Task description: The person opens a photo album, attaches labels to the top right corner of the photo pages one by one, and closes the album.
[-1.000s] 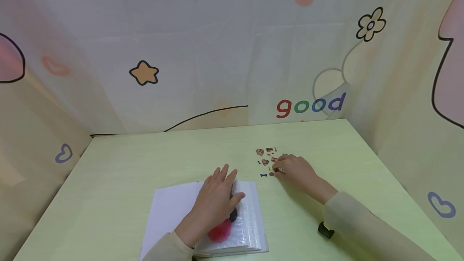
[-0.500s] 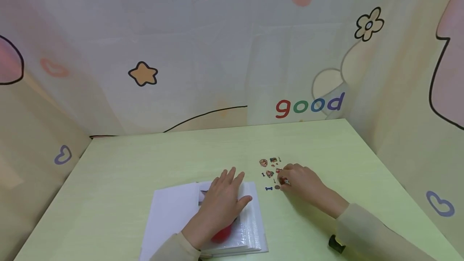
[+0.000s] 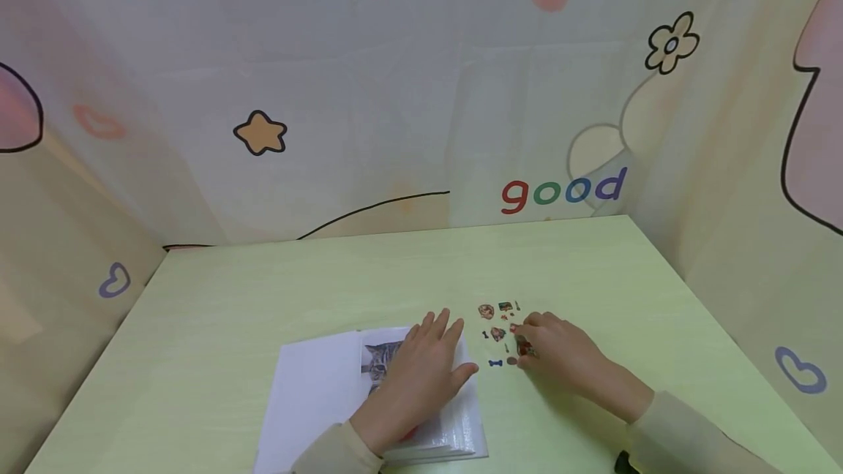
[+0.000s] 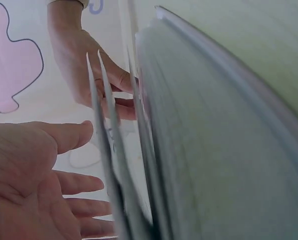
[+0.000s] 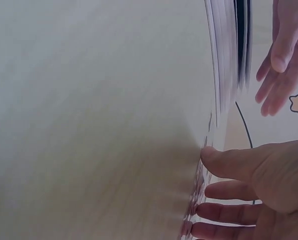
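Head view: left hand [image 3: 415, 379] lies flat with straight fingers on the right page of the open album [image 3: 316, 393], near the front edge of the table [image 3: 263, 284], pressing it down.
Album: one cat photo [image 3: 380, 358] shows beside the left hand's fingers; a red patch peeks out under the palm; the left page looks blank.
Sticker sheet: small stickers [image 3: 500, 331] lie just right of the album, toward the table's right half.
Right hand [image 3: 560, 357]: rests on the stickers with curled fingertips that seem to pinch a red one; the view is too small to tell whether it has come off the sheet.
Progress: by my reading the work is at an early stage, since most stickers sit on the sheet and none can be made out on the pages.
Left wrist view: left hand's [image 4: 34, 185] palm and straight, loosely spread fingers show beside the album's [image 4: 198, 130] blurred page edges; the right hand [image 4: 84, 65] appears beyond.
Right wrist view: right hand [image 5: 248, 200] presses thumb and curled fingers against the table [image 5: 89, 110] at the reddish stickers [image 5: 191, 217]; the left hand [image 5: 281, 55] hangs relaxed by the album's page edges [image 5: 228, 45].
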`<state>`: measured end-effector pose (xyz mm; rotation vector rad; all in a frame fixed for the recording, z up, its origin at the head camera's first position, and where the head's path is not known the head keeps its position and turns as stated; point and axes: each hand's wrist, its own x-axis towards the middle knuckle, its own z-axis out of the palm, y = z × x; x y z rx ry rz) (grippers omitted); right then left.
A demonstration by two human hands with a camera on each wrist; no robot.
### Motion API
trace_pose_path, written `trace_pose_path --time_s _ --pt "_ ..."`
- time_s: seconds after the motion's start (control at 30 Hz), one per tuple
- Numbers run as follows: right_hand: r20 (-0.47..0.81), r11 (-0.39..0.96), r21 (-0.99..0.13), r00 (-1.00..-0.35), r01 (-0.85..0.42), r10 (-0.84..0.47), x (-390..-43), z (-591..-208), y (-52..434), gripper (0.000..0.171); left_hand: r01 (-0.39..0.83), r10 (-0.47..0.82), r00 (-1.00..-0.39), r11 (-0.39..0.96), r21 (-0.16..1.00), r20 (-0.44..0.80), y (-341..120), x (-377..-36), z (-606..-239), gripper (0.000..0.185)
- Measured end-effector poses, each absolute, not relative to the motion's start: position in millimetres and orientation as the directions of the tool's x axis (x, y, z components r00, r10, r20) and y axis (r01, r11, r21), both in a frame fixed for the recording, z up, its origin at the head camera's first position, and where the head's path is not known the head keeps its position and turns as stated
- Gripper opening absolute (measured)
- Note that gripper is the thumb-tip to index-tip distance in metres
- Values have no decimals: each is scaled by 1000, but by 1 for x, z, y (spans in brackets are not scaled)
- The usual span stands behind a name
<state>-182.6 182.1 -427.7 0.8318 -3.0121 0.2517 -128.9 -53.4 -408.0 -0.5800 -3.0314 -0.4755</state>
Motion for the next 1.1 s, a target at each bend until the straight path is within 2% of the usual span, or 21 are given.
trace_pose_path --time_s 0.37,0.6,0.9,1.1 --pt "59 842 -117 -850 -527 -524 -166 -429 186 45 415 417 -908 873 256 50 -33 -124 -412 65" --pt "45 839 -116 -847 -531 -530 -157 -428 188 38 436 437 -898 874 213 45 -22 -123 -417 64" --pt "30 834 -122 -842 -539 -539 -146 -426 193 37 431 438 -899 884 179 1 -12 -122 -422 65" --pt "34 832 -122 -840 -542 -542 -141 -426 197 40 465 469 -883 879 107 -7 -8 -122 -426 62"
